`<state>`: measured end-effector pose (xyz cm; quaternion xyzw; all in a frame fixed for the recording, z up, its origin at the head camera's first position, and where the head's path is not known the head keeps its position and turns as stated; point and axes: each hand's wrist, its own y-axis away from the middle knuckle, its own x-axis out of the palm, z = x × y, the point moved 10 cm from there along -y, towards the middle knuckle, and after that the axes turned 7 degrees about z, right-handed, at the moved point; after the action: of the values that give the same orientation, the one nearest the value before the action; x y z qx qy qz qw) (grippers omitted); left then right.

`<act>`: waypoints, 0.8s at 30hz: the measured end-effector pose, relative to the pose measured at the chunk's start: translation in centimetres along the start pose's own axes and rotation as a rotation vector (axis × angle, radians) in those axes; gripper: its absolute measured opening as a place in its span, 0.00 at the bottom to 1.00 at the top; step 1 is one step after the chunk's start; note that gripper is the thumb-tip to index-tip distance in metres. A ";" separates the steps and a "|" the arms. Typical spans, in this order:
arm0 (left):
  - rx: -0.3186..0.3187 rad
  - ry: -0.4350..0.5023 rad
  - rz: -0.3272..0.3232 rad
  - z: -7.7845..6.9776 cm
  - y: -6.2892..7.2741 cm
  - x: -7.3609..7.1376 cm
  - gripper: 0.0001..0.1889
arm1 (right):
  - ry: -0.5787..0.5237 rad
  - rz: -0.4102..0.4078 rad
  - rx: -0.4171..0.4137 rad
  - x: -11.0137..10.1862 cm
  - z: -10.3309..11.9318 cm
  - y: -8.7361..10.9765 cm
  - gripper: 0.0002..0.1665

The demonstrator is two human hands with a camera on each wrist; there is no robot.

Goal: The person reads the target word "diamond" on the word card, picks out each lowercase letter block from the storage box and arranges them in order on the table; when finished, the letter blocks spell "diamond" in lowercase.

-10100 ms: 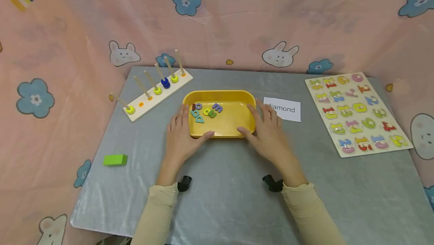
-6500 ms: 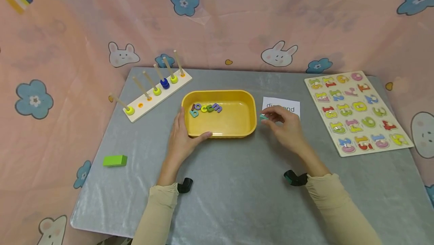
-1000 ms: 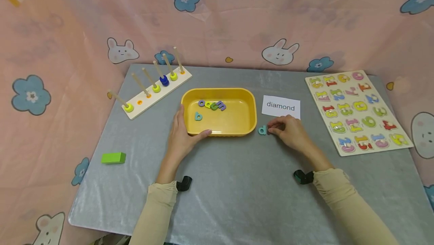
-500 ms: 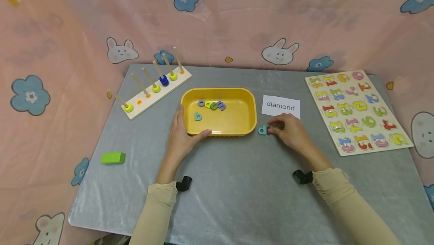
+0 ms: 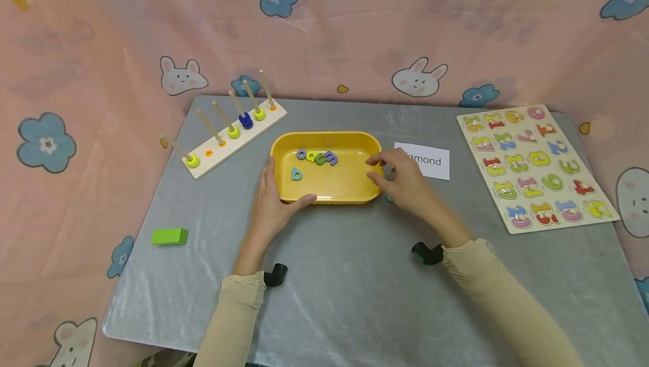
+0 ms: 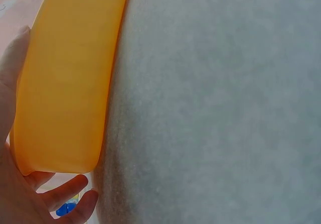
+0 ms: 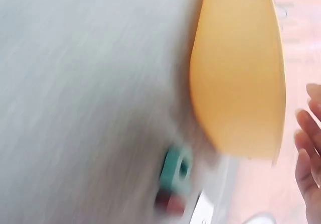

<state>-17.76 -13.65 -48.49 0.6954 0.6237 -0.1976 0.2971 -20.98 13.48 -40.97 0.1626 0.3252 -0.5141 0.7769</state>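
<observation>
It seems best to pinch one of the letters by its edges while the left hand, fingers extended against the tray, steadies it. The right hand, empty, fingertips parted, hangs over the tray's right end; these letters lie inside, left of its fingertips.

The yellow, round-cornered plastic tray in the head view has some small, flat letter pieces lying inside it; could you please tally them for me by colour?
Purple letter pieces: 2
Yellow letter piece: 1
Green letter piece: 1
Teal letter piece: 1
Total in the yellow plastic tray: 5
</observation>
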 end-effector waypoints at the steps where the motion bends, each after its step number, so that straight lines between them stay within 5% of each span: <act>1: 0.001 0.001 0.001 0.0 0.0 0.0 0.70 | -0.012 0.022 -0.014 0.6 0.5 -0.4 0.15; 13: -0.003 0.001 0.003 0.1 -0.1 -0.1 0.70 | -0.075 0.256 -0.020 8.0 2.9 -4.7 0.28; 24: 0.014 -0.001 -0.008 -0.2 -0.1 -0.2 0.70 | -0.047 0.319 0.096 11.5 1.1 -8.1 0.38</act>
<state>-17.87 -13.70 -48.24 0.6948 0.6250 -0.2037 0.2918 -24.99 1.48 -47.24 0.2372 0.2518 -0.4027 0.8474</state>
